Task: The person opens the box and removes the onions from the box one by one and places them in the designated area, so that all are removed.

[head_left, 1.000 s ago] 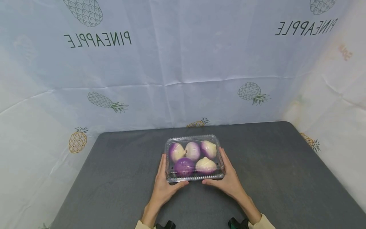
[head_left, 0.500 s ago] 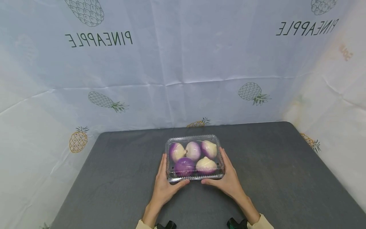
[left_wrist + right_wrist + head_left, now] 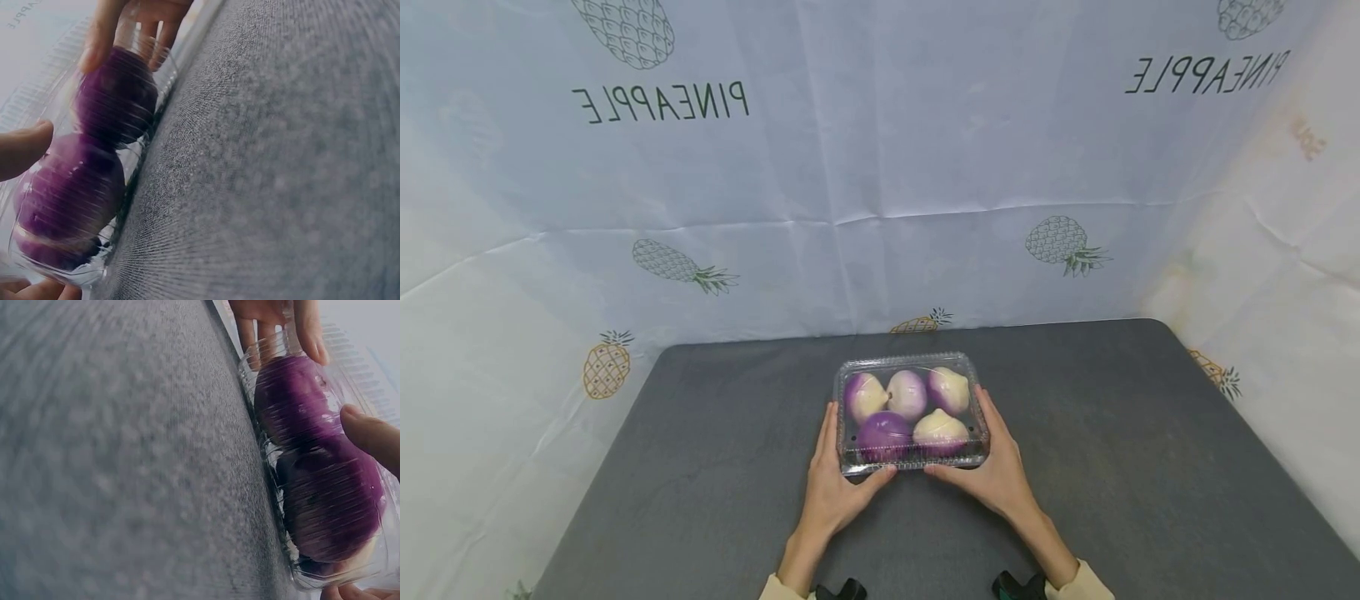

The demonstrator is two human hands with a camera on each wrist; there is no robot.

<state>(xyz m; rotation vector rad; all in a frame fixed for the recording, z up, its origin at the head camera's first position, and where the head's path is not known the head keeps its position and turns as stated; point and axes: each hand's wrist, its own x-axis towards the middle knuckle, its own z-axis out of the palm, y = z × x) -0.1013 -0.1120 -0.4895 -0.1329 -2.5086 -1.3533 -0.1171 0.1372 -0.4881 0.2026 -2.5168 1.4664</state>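
Note:
A clear plastic clamshell box [image 3: 912, 362] with its lid down sits on the dark grey table. Through the lid show several round purple-and-cream vegetables that look like onions or turnips, among them a deep purple one [image 3: 883, 435] at the near left. My left hand [image 3: 835, 493] holds the box's left side, fingers along the wall and thumb at the front edge. The right hand [image 3: 997, 475] grips the opposite side the same way. In the left wrist view, a thumb [image 3: 25, 150] lies against the box's front; in the right wrist view, a thumb [image 3: 372, 434] does too.
The grey tabletop [image 3: 1112, 433] stretches out on both sides of the box. Behind it hangs a pale cloth [image 3: 925, 167] printed with pineapples and mirrored lettering. Black straps [image 3: 841, 590] are on both wrists.
Both thumbs have slid slightly inward and up along the box's front edge. The box stays in nearly the same place, and both hands keep holding it.

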